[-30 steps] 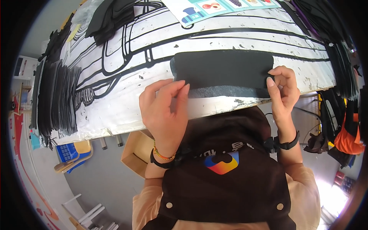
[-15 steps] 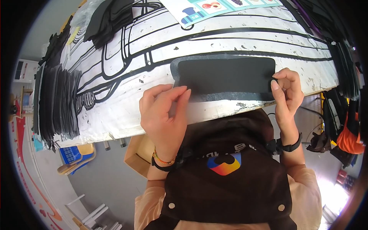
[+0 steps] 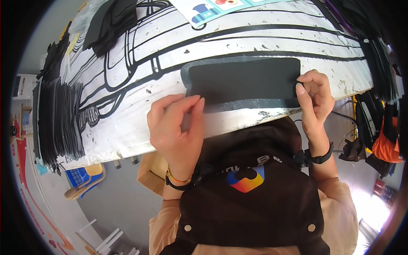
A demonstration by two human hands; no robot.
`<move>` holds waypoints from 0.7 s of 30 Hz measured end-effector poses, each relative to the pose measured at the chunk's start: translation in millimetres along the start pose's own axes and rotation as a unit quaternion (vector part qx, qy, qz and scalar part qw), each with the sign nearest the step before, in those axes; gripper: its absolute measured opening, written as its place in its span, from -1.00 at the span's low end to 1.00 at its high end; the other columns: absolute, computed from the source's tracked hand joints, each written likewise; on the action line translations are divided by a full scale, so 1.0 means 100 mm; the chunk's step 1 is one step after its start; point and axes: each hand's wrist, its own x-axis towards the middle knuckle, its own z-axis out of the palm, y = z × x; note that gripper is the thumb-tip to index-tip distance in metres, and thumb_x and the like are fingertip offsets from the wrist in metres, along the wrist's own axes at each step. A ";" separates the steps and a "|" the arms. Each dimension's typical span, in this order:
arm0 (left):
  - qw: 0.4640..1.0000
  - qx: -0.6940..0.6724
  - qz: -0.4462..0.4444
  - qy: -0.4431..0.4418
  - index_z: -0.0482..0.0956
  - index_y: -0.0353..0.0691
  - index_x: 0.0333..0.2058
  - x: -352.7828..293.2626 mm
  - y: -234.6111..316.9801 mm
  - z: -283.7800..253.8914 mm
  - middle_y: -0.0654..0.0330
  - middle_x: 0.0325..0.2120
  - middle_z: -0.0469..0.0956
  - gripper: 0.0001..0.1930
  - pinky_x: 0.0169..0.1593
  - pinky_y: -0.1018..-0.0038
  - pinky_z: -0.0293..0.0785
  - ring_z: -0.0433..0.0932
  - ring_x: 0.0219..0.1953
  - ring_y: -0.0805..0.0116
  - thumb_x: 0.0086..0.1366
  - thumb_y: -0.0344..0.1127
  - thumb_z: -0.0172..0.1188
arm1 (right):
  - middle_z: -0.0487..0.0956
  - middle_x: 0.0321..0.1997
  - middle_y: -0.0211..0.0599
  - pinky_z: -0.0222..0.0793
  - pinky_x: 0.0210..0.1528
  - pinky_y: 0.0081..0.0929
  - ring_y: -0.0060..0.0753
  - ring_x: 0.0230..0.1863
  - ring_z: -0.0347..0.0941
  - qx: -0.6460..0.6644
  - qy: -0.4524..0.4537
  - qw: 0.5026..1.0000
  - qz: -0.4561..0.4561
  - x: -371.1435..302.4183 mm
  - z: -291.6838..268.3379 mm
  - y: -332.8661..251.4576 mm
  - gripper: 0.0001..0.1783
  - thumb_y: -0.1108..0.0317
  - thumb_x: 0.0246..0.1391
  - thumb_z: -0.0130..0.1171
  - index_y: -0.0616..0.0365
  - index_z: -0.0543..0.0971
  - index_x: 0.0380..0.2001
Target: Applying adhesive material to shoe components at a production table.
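A black rectangular sheet with rounded corners (image 3: 246, 80) lies over a dark grey backing piece (image 3: 255, 103), whose border shows along the left and near sides. My left hand (image 3: 178, 125) pinches the sheet's near left corner between thumb and forefinger. At the sheet's right edge, my right hand (image 3: 315, 95) grips its side with thumb and bent fingers. Both pieces rest near the front edge of the white table (image 3: 127, 131), which carries black painted lines.
Stacked dark cloth pieces (image 3: 57, 119) hang over the table's left end, and more dark pieces (image 3: 378, 70) over its right end. Crumpled black fabric (image 3: 108, 27) and a printed picture sheet (image 3: 202, 12) lie at the back. Below stands a cardboard box (image 3: 152, 172).
The whole view has shifted slightly, so the table and its things sit a little further left and higher. Both hands keep their hold on the black sheet.
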 end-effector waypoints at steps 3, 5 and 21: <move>1.000 -0.001 0.005 0.001 0.77 -0.15 -0.32 0.00 -0.01 -0.01 0.22 -0.35 0.65 -0.83 -0.19 0.42 0.42 0.57 -0.28 0.30 0.08 -0.50 0.52 | 0.41 -0.49 -0.46 0.16 -0.37 -0.64 -0.67 -0.51 0.22 -0.008 -0.010 1.000 -0.005 0.02 0.00 -0.02 -0.83 0.59 0.17 0.19 0.29 0.57 -0.15; 1.000 -0.001 0.008 -0.006 0.75 -0.22 -0.30 0.00 -0.02 -0.02 0.19 -0.32 0.66 -0.86 -0.19 0.48 0.48 0.61 -0.30 0.34 0.15 -0.50 0.49 | 0.42 -0.50 -0.45 0.16 -0.38 -0.63 -0.67 -0.51 0.22 -0.012 -0.010 1.000 -0.008 0.02 -0.01 0.00 -0.83 0.59 0.17 0.20 0.29 0.57 -0.15; 1.000 0.020 -0.001 -0.001 0.75 -0.14 -0.33 -0.01 0.01 0.00 0.29 -0.40 0.67 -0.88 -0.17 0.44 0.40 0.55 -0.33 0.35 0.16 -0.47 0.48 | 0.35 -0.56 -0.42 0.15 -0.46 -0.53 -0.56 -0.58 0.19 -0.054 -0.027 0.996 -0.058 0.06 0.02 -0.02 -0.82 0.60 0.05 0.21 0.25 0.62 -0.23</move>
